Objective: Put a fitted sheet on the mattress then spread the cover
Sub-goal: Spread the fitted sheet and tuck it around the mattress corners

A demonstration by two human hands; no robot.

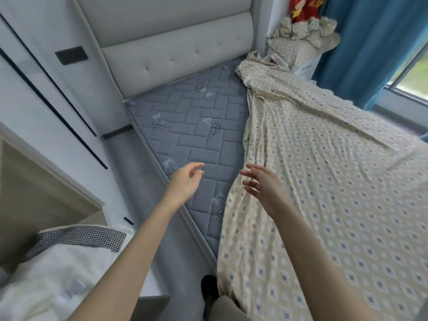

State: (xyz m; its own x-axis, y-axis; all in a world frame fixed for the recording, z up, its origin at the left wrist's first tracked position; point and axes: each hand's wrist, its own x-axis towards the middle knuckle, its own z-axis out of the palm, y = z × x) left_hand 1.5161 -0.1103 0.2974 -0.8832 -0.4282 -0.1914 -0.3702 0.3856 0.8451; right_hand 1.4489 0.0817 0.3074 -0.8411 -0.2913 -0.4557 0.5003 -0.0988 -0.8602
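Beige cotton fitted sheet (pixel 324 181), printed with small grey-blue diamonds, lay across the right and near part of the bed and hung over the near corner. Its left edge ran loose and rumpled from near to far. To the left of that edge a wedge of grey quilted mattress (pixel 196 126), stitched in a brick pattern with leaf motifs, lay uncovered up to the far white padded headboard (pixel 166 49).

Both bare arms reached forward from the near side. The left hand (pixel 184 184) was over the bare mattress by its left edge, fingers loosely curled and apart, holding nothing. The right hand (pixel 264 191) was over the sheet's loose edge, fingers spread and empty; whether it touched the cloth could not be told.

A narrow strip of grey floor (pixel 143 181) ran between the mattress's left edge and a white wardrobe with dark vertical lines (pixel 34 77). A black shoe (pixel 209 288) stood on it beside the hanging sheet.

At near left sat a white quilt with a black-and-white houndstooth band (pixel 58 274). At the far right corner a heap of matching beige bedding (pixel 301 40) rested on a white bedside cabinet (pixel 306 66). A blue curtain (pixel 370 42) hung beside a window (pixel 414 75) on the right.

Yellow marks on a red cloth (pixel 303 8) above the heap were too blurred to read.
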